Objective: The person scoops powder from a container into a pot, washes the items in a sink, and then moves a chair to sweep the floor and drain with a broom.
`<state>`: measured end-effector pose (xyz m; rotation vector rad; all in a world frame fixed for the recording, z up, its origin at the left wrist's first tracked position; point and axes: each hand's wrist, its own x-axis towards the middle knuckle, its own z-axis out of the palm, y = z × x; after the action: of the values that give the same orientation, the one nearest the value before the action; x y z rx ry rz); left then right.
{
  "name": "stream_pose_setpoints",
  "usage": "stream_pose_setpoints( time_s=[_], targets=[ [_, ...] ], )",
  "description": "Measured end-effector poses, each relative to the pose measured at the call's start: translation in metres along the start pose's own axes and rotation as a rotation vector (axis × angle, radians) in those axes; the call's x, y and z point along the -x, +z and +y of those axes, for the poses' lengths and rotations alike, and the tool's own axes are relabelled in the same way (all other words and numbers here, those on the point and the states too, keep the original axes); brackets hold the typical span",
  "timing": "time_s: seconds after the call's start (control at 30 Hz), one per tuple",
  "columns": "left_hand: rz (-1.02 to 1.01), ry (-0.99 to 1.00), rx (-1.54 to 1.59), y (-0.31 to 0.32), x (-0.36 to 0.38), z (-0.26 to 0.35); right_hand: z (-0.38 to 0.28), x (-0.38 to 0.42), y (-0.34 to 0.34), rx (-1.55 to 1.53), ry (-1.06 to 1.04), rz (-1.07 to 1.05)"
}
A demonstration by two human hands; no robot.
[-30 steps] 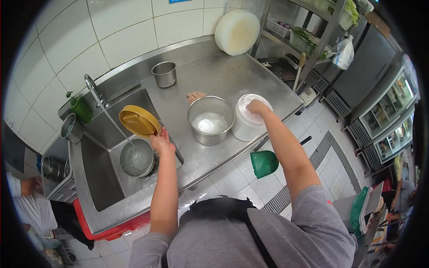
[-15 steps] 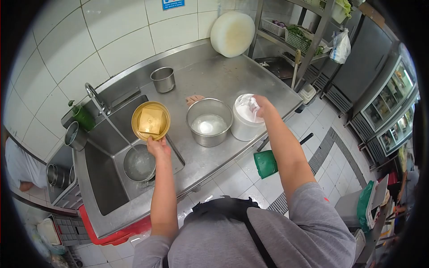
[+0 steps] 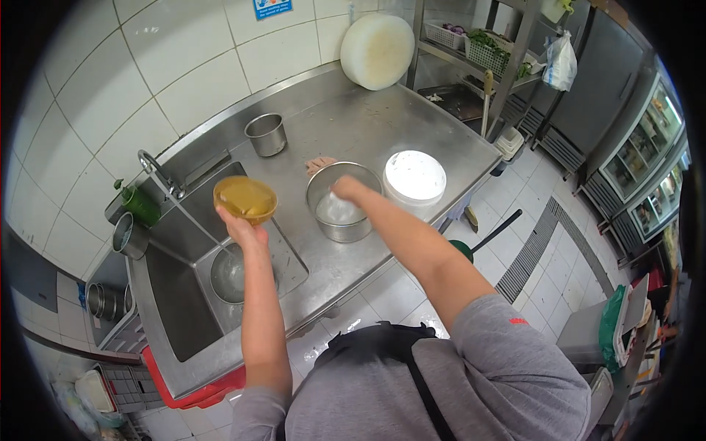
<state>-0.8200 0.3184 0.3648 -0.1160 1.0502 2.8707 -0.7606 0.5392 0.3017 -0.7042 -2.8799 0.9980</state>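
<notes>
My left hand point(image 3: 243, 226) grips a yellow bowl point(image 3: 246, 197) by its near side, tilted over the edge of the sink. My right hand point(image 3: 346, 191) reaches down into a deep steel pot point(image 3: 344, 231) on the counter. Its fingers are blurred and partly hidden inside, with something whitish around them at the pot's bottom. Right beside the pot stands a white bucket point(image 3: 414, 176) filled nearly to the rim with white powder. Below the bowl, a round metal pan point(image 3: 229, 273) sits in the sink point(image 3: 176, 294), under water running from the faucet point(image 3: 158, 173).
A small steel pot point(image 3: 266, 135) stands at the back of the counter point(image 3: 360, 125). A pinkish piece point(image 3: 320, 163) lies behind the deep pot. A round white board point(image 3: 377, 51) leans on the wall. A green container point(image 3: 140, 206) and a metal pot point(image 3: 130, 235) sit left of the faucet.
My right hand has moved left, from the white bucket into the steel pot. My left hand has tipped the yellow bowl, and the flat yellow piece inside it shows less.
</notes>
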Motion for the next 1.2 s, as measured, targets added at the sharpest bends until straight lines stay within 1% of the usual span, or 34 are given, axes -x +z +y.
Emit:
stream_pose_setpoints(
  time_s=[0.03, 0.1, 0.13, 0.17, 0.2, 0.23, 0.27, 0.3, 0.33, 0.37, 0.4, 0.43, 0.47, 0.53, 0.57, 0.63, 0.7, 0.77, 0.8, 0.83, 0.87, 0.9, 0.93, 0.97, 1.0, 1.03, 1.07, 1.1, 1.17, 1.2],
  targets=[
    [-0.009, -0.006, -0.003, 0.012, -0.002, -0.002, 0.002, -0.001, 0.004, 0.29, -0.158, -0.162],
    [-0.462, 0.081, -0.239, 0.043, -0.007, -0.008, -0.001, 0.004, 0.028, 0.28, 0.096, -0.18],
    [-0.587, 0.163, -0.536, 0.066, -0.001, -0.011, -0.009, 0.016, 0.022, 0.274, 0.104, -0.169],
    [-0.707, 0.252, -0.835, 0.09, 0.013, -0.016, -0.027, 0.038, 0.006, 0.221, 0.113, -0.106],
    [-0.931, 0.295, -0.939, 0.113, 0.034, -0.02, -0.038, 0.052, -0.002, 0.17, 0.121, -0.043],
    [-1.155, 0.342, -1.038, 0.134, 0.057, -0.03, -0.034, 0.052, 0.005, 0.166, 0.125, -0.032],
    [-1.323, 0.416, -1.167, 0.15, 0.073, -0.047, -0.026, 0.046, 0.018, 0.088, 0.0, 0.177],
    [-1.516, 0.574, -1.165, 0.162, 0.094, -0.058, -0.014, 0.04, 0.032, 0.01, -0.127, 0.388],
    [-1.705, 0.695, -1.261, 0.166, 0.098, -0.085, 0.006, 0.031, 0.051, 0.007, -0.125, 0.401],
    [-1.78, 0.684, -1.404, 0.171, 0.114, -0.096, 0.029, 0.02, 0.072, -0.023, -0.403, 0.473],
    [-1.787, 0.69, -1.403, 0.174, 0.126, -0.104, 0.022, 0.033, 0.059, -0.05, -0.682, 0.538],
    [-1.863, 0.667, -1.531, 0.176, 0.136, -0.113, 0.006, 0.053, 0.036, -0.051, -0.682, 0.544],
    [-1.931, 0.642, -1.662, 0.177, 0.141, -0.12, -0.016, 0.077, 0.007, 0.021, -0.531, 0.417],
    [-1.945, 0.639, -1.714, 0.172, 0.148, -0.128, -0.04, 0.108, -0.031, 0.154, -0.232, 0.155],
    [-1.959, 0.63, -1.762, 0.169, 0.149, -0.132, -0.034, 0.104, -0.029, 0.149, -0.237, 0.151],
    [-1.955, 0.601, -1.779, 0.16, 0.142, -0.136, -0.022, 0.091, -0.016, 0.18, -0.283, 0.278],
    [-1.943, 0.57, -1.792, 0.152, 0.136, -0.146, -0.014, 0.082, -0.009, 0.193, -0.28, 0.274],
    [-1.876, 0.576, -1.606, 0.138, 0.129, -0.15, -0.012, 0.084, 0.0, 0.217, -0.306, 0.247],
    [-1.831, 0.584, -1.628, 0.133, 0.127, -0.152, -0.011, 0.083, 0.0, 0.178, -0.234, 0.173],
    [-1.773, 0.508, -1.584, 0.132, 0.127, -0.155, -0.014, 0.077, -0.006, 0.147, -0.166, 0.114],
    [-1.711, 0.441, -1.532, 0.136, 0.122, -0.155, 0.003, 0.056, 0.014, 0.167, -0.211, 0.117],
    [-1.651, 0.055, -1.428, 0.147, 0.119, -0.141, 0.038, 0.023, 0.059, 0.111, -0.382, 0.289],
    [-1.449, 0.29, -1.308, 0.146, 0.106, -0.132, 0.057, 0.005, 0.083, 0.04, -0.551, 0.449],
    [-1.24, 0.487, -1.189, 0.132, 0.09, -0.124, 0.031, 0.033, 0.051, 0.137, -0.354, 0.325],
    [-0.932, 0.645, -1.398, 0.115, 0.064, -0.111, -0.004, 0.072, 0.006, 0.236, -0.152, 0.202],
    [-0.6, 0.797, -1.574, 0.1, 0.036, -0.095, -0.012, 0.083, -0.006, 0.13, -0.141, 0.187],
    [-0.567, 0.413, -1.9, 0.081, 0.022, -0.079, -0.012, 0.084, -0.007, 0.132, -0.123, 0.171],
    [-0.505, -0.023, -2.161, 0.062, 0.012, -0.065, -0.013, 0.084, -0.007, 0.136, -0.114, 0.154],
    [-0.498, -0.31, -1.796, 0.022, 0.005, -0.073, -0.003, 0.066, 0.003, 0.136, -0.174, 0.126],
    [-0.473, -0.407, -1.602, 0.01, 0.0, -0.081, -0.005, 0.062, 0.003, 0.179, -0.178, 0.096]
  ],
)
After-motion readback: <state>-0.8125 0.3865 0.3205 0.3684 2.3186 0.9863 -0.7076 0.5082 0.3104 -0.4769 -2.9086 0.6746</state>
